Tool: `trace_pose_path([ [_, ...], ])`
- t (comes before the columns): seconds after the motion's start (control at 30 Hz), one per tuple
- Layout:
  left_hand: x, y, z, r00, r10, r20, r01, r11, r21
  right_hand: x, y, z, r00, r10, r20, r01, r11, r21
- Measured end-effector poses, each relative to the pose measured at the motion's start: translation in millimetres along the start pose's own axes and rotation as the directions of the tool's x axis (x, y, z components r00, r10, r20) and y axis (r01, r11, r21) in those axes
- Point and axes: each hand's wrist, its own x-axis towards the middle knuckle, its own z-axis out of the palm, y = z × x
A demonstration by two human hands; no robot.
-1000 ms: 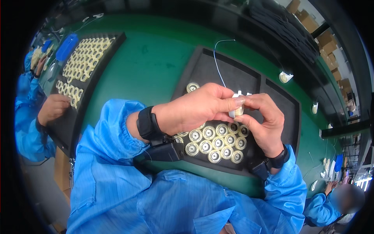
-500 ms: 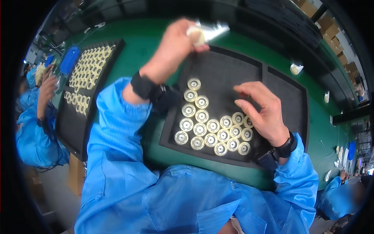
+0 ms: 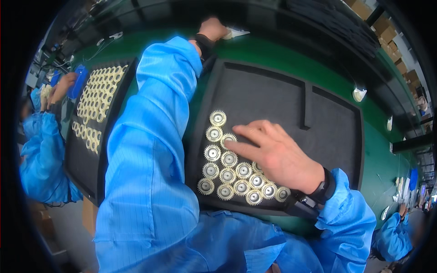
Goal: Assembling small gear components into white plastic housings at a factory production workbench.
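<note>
My left hand (image 3: 213, 29) is stretched to the far side of the green table, closed at the tapered white piece (image 3: 236, 33); its fingers are mostly hidden. Below it lies a black tray (image 3: 268, 86) with several cream toothed gears (image 3: 212, 153), each with a metal centre, grouped in its near left part. My right hand (image 3: 277, 152) hovers low over them, fingers stretched and apart. Its thumb and forefinger lie around one gear (image 3: 229, 140) in the upper part of the group; whether they touch it I cannot tell. Other gears are hidden under the palm.
A second black tray (image 3: 79, 168) with rows of cream gears (image 3: 100, 86) stands at the left, beside a blue bin (image 3: 78, 82) and a co-worker's hand (image 3: 66, 84). White pieces (image 3: 359, 94) lie along the table's right side. A divider (image 3: 306, 104) crosses part of my tray.
My left hand has reached farther away with the white piece, down to the table's far side. My right hand has moved left over the gears. The view has shifted slightly.
</note>
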Motion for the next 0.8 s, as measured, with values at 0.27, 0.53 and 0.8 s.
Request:
trace_pose_path([
  [0.27,-33.5,2.9,-15.2,0.99,-0.008,-0.142,-0.014,0.987,-0.158,-6.4,3.5,4.8,0.996,-0.083,-0.037,0.081,0.996,-0.047],
  [0.53,-176.6,27.5,-103.5,0.967,0.218,0.134,-0.132,0.874,-0.468,-13.2,10.4,8.8,0.994,-0.031,-0.106,0.052,0.978,0.203],
  [0.8,-376.9,29.7,-119.3,0.923,0.356,0.147,-0.305,0.908,-0.286,-28.1,21.9,-12.6,0.984,0.161,-0.072,-0.111,0.884,0.455],
])
